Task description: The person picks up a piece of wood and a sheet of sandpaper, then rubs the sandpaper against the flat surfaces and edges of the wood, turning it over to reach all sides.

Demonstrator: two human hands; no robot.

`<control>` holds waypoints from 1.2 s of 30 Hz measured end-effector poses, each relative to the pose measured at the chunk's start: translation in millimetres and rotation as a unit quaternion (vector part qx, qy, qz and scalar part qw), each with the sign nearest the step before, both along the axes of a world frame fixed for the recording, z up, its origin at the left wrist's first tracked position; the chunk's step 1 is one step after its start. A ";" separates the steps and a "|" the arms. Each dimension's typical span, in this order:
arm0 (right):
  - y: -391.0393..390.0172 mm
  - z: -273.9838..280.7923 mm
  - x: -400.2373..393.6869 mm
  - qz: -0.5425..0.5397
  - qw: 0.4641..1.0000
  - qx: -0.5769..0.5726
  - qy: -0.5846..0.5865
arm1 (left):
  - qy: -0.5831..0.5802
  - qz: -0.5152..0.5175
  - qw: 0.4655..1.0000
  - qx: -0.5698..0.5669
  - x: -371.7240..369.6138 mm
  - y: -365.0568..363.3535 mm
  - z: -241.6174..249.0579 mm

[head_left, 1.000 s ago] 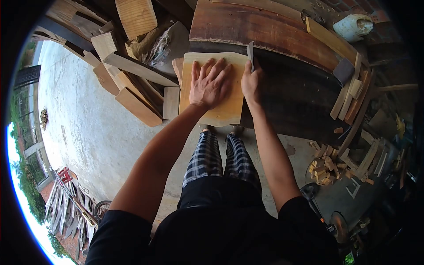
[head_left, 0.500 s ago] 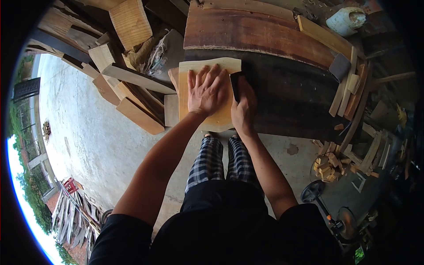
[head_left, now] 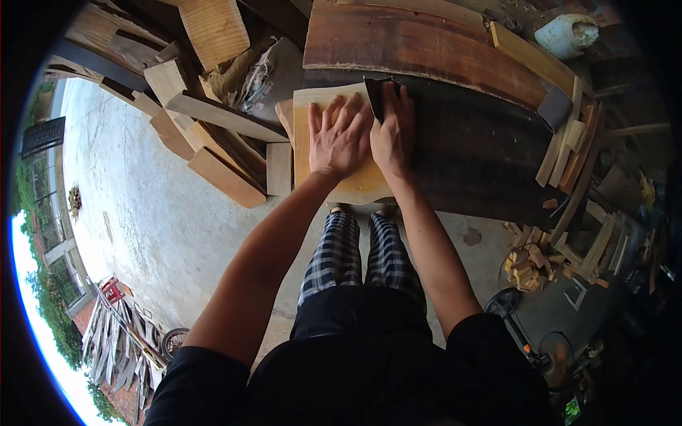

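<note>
Two hands are working a pale board (head_left: 334, 181): left hand (head_left: 339, 138) lying flat, fingers spread, pinning it; right hand (head_left: 393, 131) pressing dark sandpaper (head_left: 375, 94) under flattened fingers.

Dark, worn wooden bench (head_left: 469, 163), carrying a pale wavy-edged wooden board (head_left: 355, 186) at its near left edge, a long reddish-brown curved plank (head_left: 426, 50) along the far side, thin light wooden strips (head_left: 568, 149) at right.

- Pale wooden board (head_left: 334, 181): light yellow-tan with wavy near and far edges, lying flat on a dark work surface.
- Dark sandpaper sheet (head_left: 376, 96): blackish, pressed flat at the board's far right corner.
</note>
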State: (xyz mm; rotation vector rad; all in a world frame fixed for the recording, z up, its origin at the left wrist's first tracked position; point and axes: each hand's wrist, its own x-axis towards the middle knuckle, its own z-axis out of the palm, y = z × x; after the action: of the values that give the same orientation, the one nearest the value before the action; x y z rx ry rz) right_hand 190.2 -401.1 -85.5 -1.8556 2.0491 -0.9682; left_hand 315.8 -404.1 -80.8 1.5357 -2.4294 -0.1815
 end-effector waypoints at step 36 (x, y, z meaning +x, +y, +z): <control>4.1 -6.4 -22.6 0.058 0.993 -0.010 0.099 | 0.014 0.014 1.000 0.009 3.5 -1.5 -2.9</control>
State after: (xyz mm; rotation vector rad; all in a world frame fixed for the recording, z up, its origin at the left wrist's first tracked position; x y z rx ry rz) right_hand 167.6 -396.9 -92.0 -2.1307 2.0162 -0.8078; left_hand 319.3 -405.6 -83.7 1.5628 -2.3894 -0.2199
